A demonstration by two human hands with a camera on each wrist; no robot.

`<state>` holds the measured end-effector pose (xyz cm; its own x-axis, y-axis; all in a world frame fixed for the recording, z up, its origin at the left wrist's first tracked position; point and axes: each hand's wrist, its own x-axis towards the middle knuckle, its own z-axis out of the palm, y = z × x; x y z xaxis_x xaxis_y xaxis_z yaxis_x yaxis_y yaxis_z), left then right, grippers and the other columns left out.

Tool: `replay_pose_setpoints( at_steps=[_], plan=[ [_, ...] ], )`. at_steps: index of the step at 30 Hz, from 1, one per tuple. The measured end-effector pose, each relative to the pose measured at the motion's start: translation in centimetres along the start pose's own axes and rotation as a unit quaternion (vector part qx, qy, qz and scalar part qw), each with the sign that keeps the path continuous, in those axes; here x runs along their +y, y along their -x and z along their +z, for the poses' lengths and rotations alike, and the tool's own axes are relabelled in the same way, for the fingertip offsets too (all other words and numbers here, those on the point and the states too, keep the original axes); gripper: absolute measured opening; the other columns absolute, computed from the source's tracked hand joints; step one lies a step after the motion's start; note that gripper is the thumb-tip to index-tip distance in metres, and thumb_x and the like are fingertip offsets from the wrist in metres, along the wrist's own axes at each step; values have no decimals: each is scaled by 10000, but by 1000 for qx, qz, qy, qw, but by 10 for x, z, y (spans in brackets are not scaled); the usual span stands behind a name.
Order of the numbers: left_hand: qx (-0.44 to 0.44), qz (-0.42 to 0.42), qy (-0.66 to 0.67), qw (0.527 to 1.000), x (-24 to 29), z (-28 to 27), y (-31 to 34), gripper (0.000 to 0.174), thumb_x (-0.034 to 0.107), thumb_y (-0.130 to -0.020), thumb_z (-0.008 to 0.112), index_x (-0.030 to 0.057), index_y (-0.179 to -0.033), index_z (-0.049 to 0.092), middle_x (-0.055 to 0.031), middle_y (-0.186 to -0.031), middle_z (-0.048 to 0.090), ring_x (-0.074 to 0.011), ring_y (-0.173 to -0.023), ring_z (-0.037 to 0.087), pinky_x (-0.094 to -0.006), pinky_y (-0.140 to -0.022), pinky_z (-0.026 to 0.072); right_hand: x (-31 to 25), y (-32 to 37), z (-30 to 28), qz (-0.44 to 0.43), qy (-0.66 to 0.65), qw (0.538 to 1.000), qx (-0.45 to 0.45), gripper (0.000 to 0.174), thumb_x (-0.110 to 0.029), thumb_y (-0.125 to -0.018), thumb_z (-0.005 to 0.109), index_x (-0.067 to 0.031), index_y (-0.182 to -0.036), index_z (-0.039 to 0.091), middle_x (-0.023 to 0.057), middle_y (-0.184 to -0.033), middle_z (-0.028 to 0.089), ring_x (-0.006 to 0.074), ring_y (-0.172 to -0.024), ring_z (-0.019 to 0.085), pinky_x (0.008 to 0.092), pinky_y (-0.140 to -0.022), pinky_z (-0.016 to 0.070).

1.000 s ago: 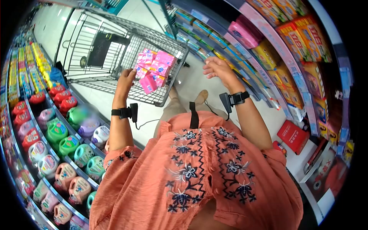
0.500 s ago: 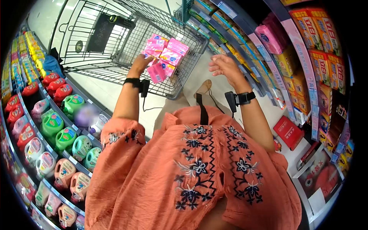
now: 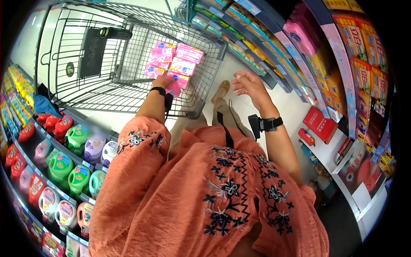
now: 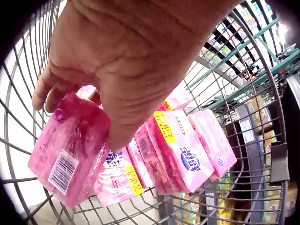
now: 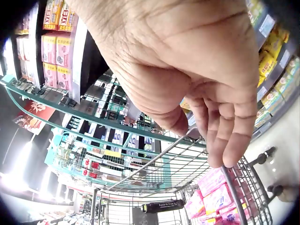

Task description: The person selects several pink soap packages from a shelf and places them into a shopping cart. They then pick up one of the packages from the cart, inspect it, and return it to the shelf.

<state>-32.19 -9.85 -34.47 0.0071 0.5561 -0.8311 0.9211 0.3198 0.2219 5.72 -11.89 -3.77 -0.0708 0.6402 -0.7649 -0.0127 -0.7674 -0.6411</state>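
Note:
In the left wrist view the left hand (image 4: 112, 61) grips a pink wrapped pack (image 4: 70, 150) with a barcode label, thumb on one side and fingers on the other. Beside it lie several more pink packs (image 4: 183, 150) inside the wire cart. The head view has the left hand (image 3: 163, 81) down in the cart at the near packs (image 3: 183, 66). My right hand (image 3: 250, 88) hangs in the air to the right of the cart, holding nothing; the right wrist view shows that hand (image 5: 187, 79) with loosely bent fingers.
The metal cart (image 3: 222, 47) stands ahead, a dark bottle (image 3: 115, 33) at its handle end. Detergent bottles (image 3: 61, 166) line the left shelves, and boxed goods (image 3: 359, 38) the right ones. A red box (image 3: 320, 124) lies at the lower right.
The left hand has moved down onto the near pink pack and now grips it. The right hand still hangs empty beside the cart. The view has shifted slightly.

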Motion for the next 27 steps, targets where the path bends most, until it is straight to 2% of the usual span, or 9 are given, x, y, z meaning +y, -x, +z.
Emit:
replay_pose_setpoints(
  at_steps=[5,6,8,10,13,15,19,24,27],
  plan=[
    [84,20,-85,993,6,-1,6,774,549,-850,614,292,-1523,330,-296,-1088,685,-473,-1015,671,-522,-854,553,-2,5,12,-13,-3,1000,1,321,-248,-1002,550,-3,-1207,575,134,-1048,662,200,-868,674,308,-706,548],
    [12,-65,-22,998,12,-11,6,857,570,-800,688,153,-1499,421,-209,-1343,605,-402,-1240,586,-454,-1014,493,-1,4,12,-16,-2,1000,-2,325,-251,-1002,552,-3,-1211,574,135,-1052,660,200,-870,674,305,-705,547],
    [-44,34,36,998,10,-31,15,831,520,-791,738,96,-1443,445,-183,-1101,663,-357,-962,666,-435,-763,541,-1,2,17,-19,0,1000,-7,336,-265,-1006,557,-4,-1216,575,131,-1057,659,191,-876,671,299,-714,544],
    [-129,69,133,980,18,-74,48,827,467,-741,820,-13,-1334,502,-126,-985,671,-237,-750,670,-352,-567,534,-6,-1,24,-22,4,1000,-15,350,-290,-1016,563,-6,-1219,576,123,-1058,661,173,-882,666,291,-734,541],
    [-121,25,177,976,34,-131,105,800,475,-739,814,0,-1312,521,-131,-987,673,-208,-753,657,-325,-585,532,-17,-2,38,-41,19,999,-25,364,-303,-1012,569,-5,-1221,570,126,-1071,660,177,-883,667,294,-731,544],
    [-98,95,299,944,35,-160,145,783,494,-755,808,10,-1309,538,-94,-1005,669,-190,-877,661,-312,-721,550,-26,-8,48,-57,39,996,-48,387,-313,-1012,568,-2,-1243,560,133,-1105,654,183,-914,666,297,-750,543],
    [-90,230,460,853,58,-206,213,638,374,-853,753,21,-1348,559,-78,-1128,669,-155,-988,651,-273,-817,526,-53,0,77,-109,70,987,-93,430,-326,-1013,565,1,-1291,538,144,-1188,636,197,-1010,654,305,-811,538],
    [-129,333,546,758,81,-233,260,622,315,-905,716,1,-1402,512,-104,-1271,630,-183,-1147,616,-323,-990,491,-85,12,113,-154,69,971,-170,625,-503,-1023,507,-7,-1402,485,151,-1278,602,205,-1166,601,346,-960,493],
    [-148,384,573,709,94,-235,272,628,281,-920,696,-16,-1426,474,-133,-1344,589,-213,-1211,583,-339,-1042,458,-97,14,123,-130,57,970,-200,609,-485,-1018,532,-27,-1416,481,128,-1284,602,196,-1168,604,339,-962,495]
  ],
)
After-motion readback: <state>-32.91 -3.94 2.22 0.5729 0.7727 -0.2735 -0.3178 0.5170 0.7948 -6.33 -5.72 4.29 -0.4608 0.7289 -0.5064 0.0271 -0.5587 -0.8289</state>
